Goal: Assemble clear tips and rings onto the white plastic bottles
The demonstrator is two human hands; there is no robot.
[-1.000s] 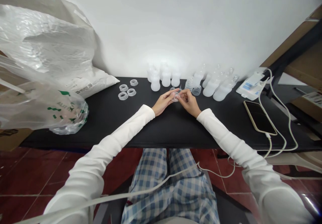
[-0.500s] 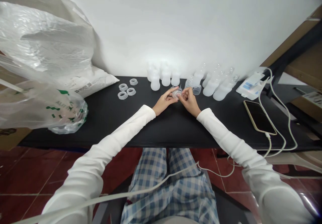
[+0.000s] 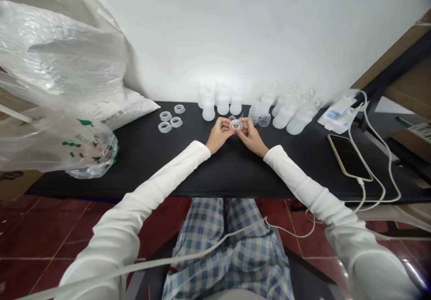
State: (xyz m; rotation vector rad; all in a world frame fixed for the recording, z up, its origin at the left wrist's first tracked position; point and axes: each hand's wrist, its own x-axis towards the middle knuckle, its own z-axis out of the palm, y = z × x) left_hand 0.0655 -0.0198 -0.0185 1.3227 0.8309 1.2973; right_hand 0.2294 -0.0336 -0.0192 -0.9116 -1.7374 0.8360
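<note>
Between my two hands is a clear bottle collar ring [image 3: 236,125] with a translucent piece, seemingly a nipple, in its opening. My left hand [image 3: 218,135] pinches its left side with thumb and fingers. The right side is gripped by my right hand [image 3: 251,137]. Just behind my fingers, small clear nipples [image 3: 239,116] lie partly hidden. Clear dome caps [image 3: 264,120] stand beyond my right hand. White bottles without tops [image 3: 208,107] are grouped at the wall, and bottles with clear teats on top [image 3: 296,119] stand to their right. Several loose collar rings [image 3: 164,127] lie at the left.
A large white plastic sack [image 3: 67,53] and a clear bag with green print [image 3: 90,149] take up the left end of the black table [image 3: 202,174]. On the right are a phone [image 3: 349,156] on a charging cable and a white power strip [image 3: 337,113].
My hands have turned the collar ring so its opening faces up toward me. The right fingers have shifted from its front to its right edge.
</note>
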